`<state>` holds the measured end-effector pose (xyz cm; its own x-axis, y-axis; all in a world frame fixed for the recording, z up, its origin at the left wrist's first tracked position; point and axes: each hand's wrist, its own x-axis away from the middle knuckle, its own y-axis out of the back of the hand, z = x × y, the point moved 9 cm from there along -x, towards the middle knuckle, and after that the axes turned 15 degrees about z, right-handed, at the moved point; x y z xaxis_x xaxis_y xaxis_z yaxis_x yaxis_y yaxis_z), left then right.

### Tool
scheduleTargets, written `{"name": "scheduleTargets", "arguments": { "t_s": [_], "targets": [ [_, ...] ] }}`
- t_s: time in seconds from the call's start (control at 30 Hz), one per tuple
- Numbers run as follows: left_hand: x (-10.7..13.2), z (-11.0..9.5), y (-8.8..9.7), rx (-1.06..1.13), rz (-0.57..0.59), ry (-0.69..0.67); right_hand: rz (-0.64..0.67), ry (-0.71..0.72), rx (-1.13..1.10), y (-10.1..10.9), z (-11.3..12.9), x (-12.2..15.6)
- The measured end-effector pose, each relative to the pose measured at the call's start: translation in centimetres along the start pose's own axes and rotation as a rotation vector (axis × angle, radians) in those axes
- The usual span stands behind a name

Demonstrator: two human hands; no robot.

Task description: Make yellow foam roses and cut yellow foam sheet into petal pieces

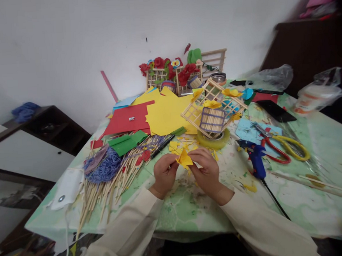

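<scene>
Both my hands meet over the near middle of the table. My left hand [164,172] and my right hand [205,169] pinch a small folded yellow paper piece [184,158] between their fingertips. Yellow paper scraps [181,144] lie just beyond it. Behind them a wooden stick lattice frame [213,101] with yellow paper flowers and a small stick basket [212,119] rests on a roll of yellow tape [214,140].
A blue glue gun [255,159] and red-and-yellow scissors [280,145] lie to the right. Wooden sticks [104,183] and purple yarn [103,167] lie to the left, with red [126,119], yellow [167,112] and green [126,142] sheets behind. Flower frames [173,75] lean on the wall.
</scene>
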<state>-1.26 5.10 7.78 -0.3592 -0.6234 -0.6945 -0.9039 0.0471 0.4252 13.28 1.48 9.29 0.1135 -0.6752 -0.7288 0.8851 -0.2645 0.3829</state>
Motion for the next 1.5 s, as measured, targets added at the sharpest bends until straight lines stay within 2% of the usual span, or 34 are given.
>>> {"name": "scheduleTargets", "arguments": {
  "t_s": [0.23, 0.33, 0.4, 0.5, 0.57, 0.63, 0.77, 0.93, 1.17, 1.3, 1.5],
  "targets": [
    [-0.1, 0.3, -0.3, 0.057, 0.038, 0.039, 0.018, 0.04, 0.081, 0.0, 0.6, 0.1],
    [0.1, 1.5, -0.7, 0.166, 0.033, 0.126, 0.023, 0.051, 0.089, -0.1, 0.8, 0.1],
    [0.4, 2.9, -1.3, 0.322, 0.025, 0.24, 0.033, 0.052, 0.1, -0.2, 0.8, 0.1],
    [1.1, 5.0, -3.2, 0.694, 0.028, 0.443, 0.042, -0.001, 0.121, -0.4, 0.4, 0.2],
    [1.3, 5.3, -4.5, 0.882, 0.055, 0.539, 0.054, -0.064, 0.115, -0.5, -0.2, 0.3],
    [1.2, 5.1, -5.0, 0.951, 0.085, 0.589, 0.093, -0.097, 0.098, -0.9, -0.6, 0.3],
    [0.9, 4.7, -5.2, 0.981, 0.103, 0.611, 0.173, -0.017, 0.098, -1.4, 0.0, 0.1],
    [1.2, 5.0, -5.8, 1.051, 0.13, 0.629, 0.163, 0.049, 0.154, -1.1, 0.6, 0.1],
    [1.8, 5.4, -6.1, 1.101, 0.121, 0.666, 0.205, -0.027, 0.118, -1.3, -0.1, 0.2],
    [1.9, 5.6, -6.0, 1.036, 0.126, 0.65, 0.206, -0.07, 0.087, -1.5, -0.5, 0.3],
    [2.4, 6.2, -6.0, 0.933, 0.172, 0.618, 0.195, -0.043, 0.127, -1.4, -0.1, 0.4]
  ]
}}
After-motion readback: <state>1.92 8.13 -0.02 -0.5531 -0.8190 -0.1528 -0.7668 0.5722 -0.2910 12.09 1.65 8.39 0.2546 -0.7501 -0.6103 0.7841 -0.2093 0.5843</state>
